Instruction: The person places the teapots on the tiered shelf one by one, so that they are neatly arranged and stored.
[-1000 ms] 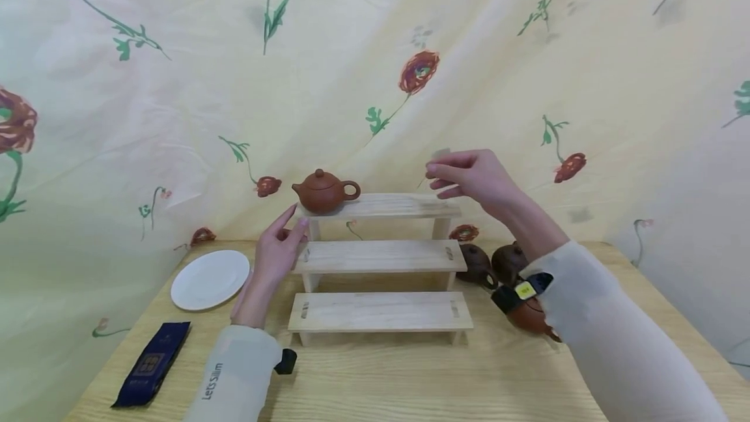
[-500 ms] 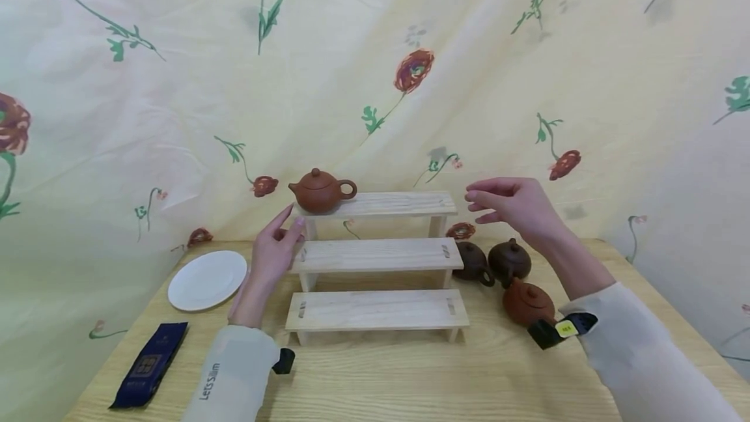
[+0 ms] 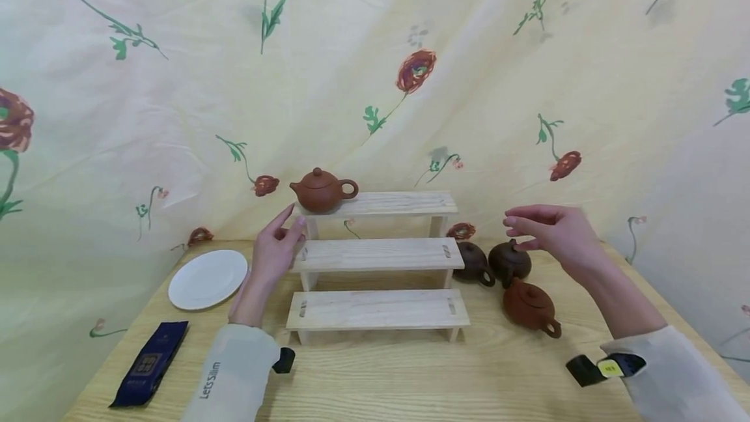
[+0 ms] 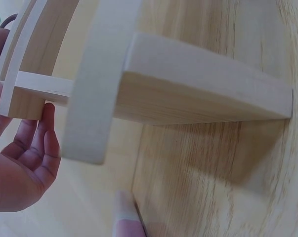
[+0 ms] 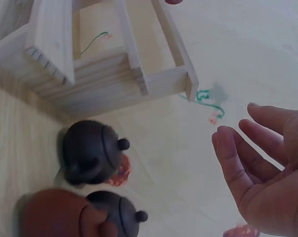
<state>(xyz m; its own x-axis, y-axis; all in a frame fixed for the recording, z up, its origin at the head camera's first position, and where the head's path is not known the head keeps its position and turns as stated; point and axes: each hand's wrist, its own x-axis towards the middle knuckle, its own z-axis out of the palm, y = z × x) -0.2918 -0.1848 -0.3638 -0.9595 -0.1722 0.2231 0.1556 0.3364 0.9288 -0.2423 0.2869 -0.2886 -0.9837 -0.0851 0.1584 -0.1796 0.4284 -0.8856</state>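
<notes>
A three-tier wooden display stand (image 3: pixel 381 254) stands mid-table. My left hand (image 3: pixel 274 249) holds the left end of its top tier; in the left wrist view, fingertips (image 4: pixel 49 116) curl beneath the board end. On that tier's left sits a reddish-brown teapot (image 3: pixel 319 191), spout left, handle right. My right hand (image 3: pixel 551 233) hovers at the right with nothing in it, fingers loosely bent. Below it on the table are another reddish-brown teapot (image 3: pixel 529 305) and two dark brown teapots, one (image 3: pixel 511 262) partly behind the fingers, the other (image 3: pixel 471 262) close by the stand's right side.
To the left of the stand lies a white plate (image 3: pixel 208 280). A dark blue packet (image 3: pixel 150 365) is nearer the table's left edge. Behind the table (image 3: pixel 381 379) hangs a flower-patterned cloth (image 3: pixel 328 83).
My right hand has moved right and down from above the top tier's right end to over the teapots. My left hand and the teapot on the top tier have stayed in place.
</notes>
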